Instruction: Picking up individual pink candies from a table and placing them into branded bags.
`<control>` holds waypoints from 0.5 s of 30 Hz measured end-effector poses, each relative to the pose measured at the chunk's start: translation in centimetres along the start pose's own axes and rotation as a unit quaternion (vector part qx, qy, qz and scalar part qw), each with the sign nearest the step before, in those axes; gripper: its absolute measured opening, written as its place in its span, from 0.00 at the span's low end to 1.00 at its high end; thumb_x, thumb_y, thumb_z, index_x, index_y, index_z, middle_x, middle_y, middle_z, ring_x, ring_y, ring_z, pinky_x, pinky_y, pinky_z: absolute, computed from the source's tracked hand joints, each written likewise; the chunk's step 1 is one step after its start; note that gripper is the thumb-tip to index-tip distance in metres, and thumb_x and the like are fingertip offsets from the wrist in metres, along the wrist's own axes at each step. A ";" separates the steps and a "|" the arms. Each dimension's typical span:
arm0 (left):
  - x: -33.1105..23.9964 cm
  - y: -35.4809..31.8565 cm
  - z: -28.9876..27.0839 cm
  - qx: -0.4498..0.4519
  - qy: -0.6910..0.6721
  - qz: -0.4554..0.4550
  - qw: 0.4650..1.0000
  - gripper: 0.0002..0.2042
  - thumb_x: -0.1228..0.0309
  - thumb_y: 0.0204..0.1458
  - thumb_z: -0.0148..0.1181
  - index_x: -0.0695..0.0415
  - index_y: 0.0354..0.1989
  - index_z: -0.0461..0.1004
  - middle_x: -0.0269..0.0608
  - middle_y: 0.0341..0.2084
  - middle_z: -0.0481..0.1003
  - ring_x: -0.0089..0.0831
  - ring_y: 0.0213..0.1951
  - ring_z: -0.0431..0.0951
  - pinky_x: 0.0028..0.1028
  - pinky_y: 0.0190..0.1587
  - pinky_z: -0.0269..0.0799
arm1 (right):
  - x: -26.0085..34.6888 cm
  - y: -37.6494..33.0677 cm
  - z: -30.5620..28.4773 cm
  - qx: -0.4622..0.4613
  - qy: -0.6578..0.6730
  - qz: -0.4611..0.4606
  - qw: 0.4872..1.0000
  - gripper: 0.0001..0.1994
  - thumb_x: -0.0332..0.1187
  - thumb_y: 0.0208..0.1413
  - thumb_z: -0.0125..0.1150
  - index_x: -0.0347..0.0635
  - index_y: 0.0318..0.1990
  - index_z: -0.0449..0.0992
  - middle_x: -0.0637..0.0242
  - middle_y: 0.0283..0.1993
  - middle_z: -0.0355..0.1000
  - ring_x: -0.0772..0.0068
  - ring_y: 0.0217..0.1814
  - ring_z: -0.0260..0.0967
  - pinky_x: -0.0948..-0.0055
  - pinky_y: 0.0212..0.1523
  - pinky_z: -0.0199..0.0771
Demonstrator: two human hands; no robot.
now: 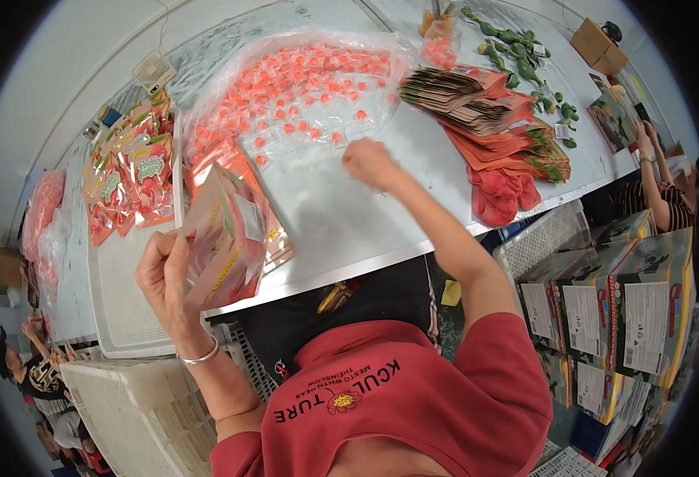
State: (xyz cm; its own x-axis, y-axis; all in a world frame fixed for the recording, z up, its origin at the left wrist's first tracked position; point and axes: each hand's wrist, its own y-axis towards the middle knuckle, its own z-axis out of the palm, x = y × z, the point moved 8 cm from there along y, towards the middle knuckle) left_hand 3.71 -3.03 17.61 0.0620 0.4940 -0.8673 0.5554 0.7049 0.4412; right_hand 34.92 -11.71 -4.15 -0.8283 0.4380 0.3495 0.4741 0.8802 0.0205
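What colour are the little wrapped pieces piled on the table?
The wrapped pieces are bright orange-red, best seen in the head view.

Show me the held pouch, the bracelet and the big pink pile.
Pouch (225, 238), head view: middle of its side.
Bracelet (201, 357), head view: middle of the band.
Pink pile (287, 78), head view: its wrapped pieces.

A printed pouch (226, 238) is held in the left hand (165, 270) at the edge of a pale table (317, 222).
The right hand (371, 164) is curled, slightly blurred, near wrapped red candies (309, 75) heaped beyond it; whether anything is gripped cannot be seen. Flat pouches (496, 139) are stacked to its right. Plump pouches (147, 179) are gathered beyond the left hand.
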 end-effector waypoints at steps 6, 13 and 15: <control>2.0 0.6 0.2 0.001 -0.070 -0.028 0.997 0.10 0.75 0.52 0.52 0.62 0.19 0.63 0.34 0.22 0.68 0.18 0.27 0.61 0.21 0.40 0.61 | -9.7 -5.3 -10.0 -0.198 0.531 0.036 0.823 0.14 0.38 0.59 0.51 0.40 0.45 0.75 0.72 0.40 0.74 0.80 0.43 0.69 0.80 0.45 0.64; 1.5 0.3 1.1 0.014 -0.056 -0.014 0.998 0.09 0.76 0.52 0.53 0.63 0.21 0.65 0.33 0.22 0.70 0.18 0.29 0.64 0.20 0.37 0.60 | -10.5 -5.4 -6.5 -0.129 0.514 0.098 0.843 0.16 0.40 0.59 0.51 0.41 0.49 0.73 0.67 0.45 0.73 0.77 0.47 0.69 0.79 0.47 0.65; 1.1 0.6 1.5 0.014 -0.064 -0.011 0.998 0.08 0.76 0.52 0.53 0.63 0.22 0.66 0.33 0.22 0.70 0.17 0.28 0.63 0.20 0.37 0.60 | -10.0 -4.5 -4.4 -0.219 0.296 0.024 0.930 0.17 0.40 0.57 0.53 0.43 0.50 0.72 0.66 0.47 0.72 0.72 0.49 0.69 0.75 0.48 0.65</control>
State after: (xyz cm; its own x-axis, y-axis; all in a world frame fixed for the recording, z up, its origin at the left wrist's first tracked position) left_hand 5.31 -2.83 16.60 0.1532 0.4077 -0.9002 0.5814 0.6994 0.4157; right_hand 42.37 -20.91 -3.60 -0.5551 0.1844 0.8111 0.6900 0.6466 0.3253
